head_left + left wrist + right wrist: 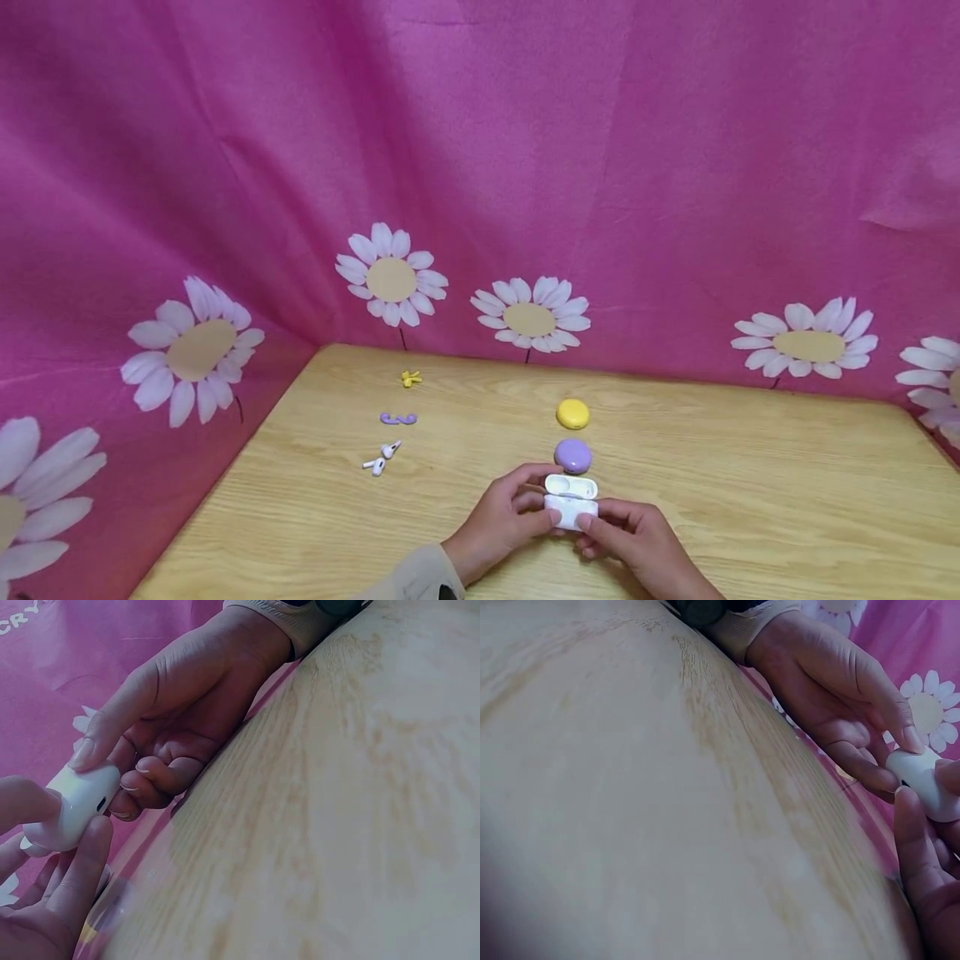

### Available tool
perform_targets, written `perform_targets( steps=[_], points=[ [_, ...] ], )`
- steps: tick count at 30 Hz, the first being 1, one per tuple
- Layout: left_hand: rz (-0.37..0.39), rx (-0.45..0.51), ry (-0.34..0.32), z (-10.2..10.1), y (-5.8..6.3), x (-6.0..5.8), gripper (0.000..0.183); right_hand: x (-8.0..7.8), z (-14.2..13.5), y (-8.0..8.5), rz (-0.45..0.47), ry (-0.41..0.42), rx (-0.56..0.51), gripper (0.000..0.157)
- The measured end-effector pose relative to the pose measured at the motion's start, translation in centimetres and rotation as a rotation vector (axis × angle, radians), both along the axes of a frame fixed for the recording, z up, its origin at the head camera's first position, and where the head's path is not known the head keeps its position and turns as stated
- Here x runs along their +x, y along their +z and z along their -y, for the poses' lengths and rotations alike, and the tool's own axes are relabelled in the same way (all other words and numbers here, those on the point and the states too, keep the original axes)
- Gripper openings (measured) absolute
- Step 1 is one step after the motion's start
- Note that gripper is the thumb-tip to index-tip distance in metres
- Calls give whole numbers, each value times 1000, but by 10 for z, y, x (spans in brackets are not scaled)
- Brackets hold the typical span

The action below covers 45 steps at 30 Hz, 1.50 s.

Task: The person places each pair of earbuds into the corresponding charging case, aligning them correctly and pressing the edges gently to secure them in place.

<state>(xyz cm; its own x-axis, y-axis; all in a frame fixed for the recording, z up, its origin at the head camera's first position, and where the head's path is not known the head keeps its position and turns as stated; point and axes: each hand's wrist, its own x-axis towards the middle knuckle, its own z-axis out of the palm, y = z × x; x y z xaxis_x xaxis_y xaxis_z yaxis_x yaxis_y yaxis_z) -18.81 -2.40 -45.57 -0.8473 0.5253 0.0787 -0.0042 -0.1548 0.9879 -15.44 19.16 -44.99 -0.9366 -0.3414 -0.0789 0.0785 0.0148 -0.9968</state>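
Both hands hold a white earbud case (pixel 572 512) low above the front of the wooden table. Its lid stands up, and the hollows inside the lid show in the head view. My left hand (pixel 501 518) grips the case's left end, thumb on the front. At the other end my right hand (pixel 637 537) grips it, thumb also on the front. A small dark port shows on the white case (pixel 79 806) in the left wrist view. The white case (pixel 926 780) is partly cut off in the right wrist view. Just behind it lies a round purple case (pixel 573 456).
A round yellow case (pixel 573 413) lies behind the purple one. To the left, white earbuds (pixel 384 458), purple earbuds (pixel 398 418) and yellow earbuds (pixel 410 379) lie in a column on the table (pixel 712 467). A pink curtain (pixel 480 167) with daisies borders the table.
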Motion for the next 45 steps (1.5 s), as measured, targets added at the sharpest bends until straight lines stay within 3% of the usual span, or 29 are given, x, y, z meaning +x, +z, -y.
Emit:
perform_targets(
  steps=[7, 17, 25, 30, 34, 38, 40, 45],
  points=[
    [-63, -57, 12, 4, 3, -1, 49, 3, 7, 3, -1, -79, 48, 40],
    [-125, -162, 66, 27, 24, -25, 43, 1, 11, -2, -5, -155, 14, 38],
    [-273, -450, 133, 69, 62, -47, 29, 2, 9, -3, -12, -154, 22, 36],
    [-381, -631, 213, 103, 78, -56, 24, 1, 10, -3, -18, -141, 20, 37],
    [-388, -745, 259, 126, 81, -61, 20, 3, 11, -4, -6, -150, 24, 38],
    [-262, -793, 286, 145, 81, -63, 20, 2, 13, -5, -5, -136, 12, 39],
    [-247, -844, 305, 152, 81, -64, 20, 2, 13, -5, -5, -127, 9, 39],
    [-353, -1066, 373, 163, 82, -69, 14, 0, 12, -3, -31, -119, 20, 39]
  ],
)
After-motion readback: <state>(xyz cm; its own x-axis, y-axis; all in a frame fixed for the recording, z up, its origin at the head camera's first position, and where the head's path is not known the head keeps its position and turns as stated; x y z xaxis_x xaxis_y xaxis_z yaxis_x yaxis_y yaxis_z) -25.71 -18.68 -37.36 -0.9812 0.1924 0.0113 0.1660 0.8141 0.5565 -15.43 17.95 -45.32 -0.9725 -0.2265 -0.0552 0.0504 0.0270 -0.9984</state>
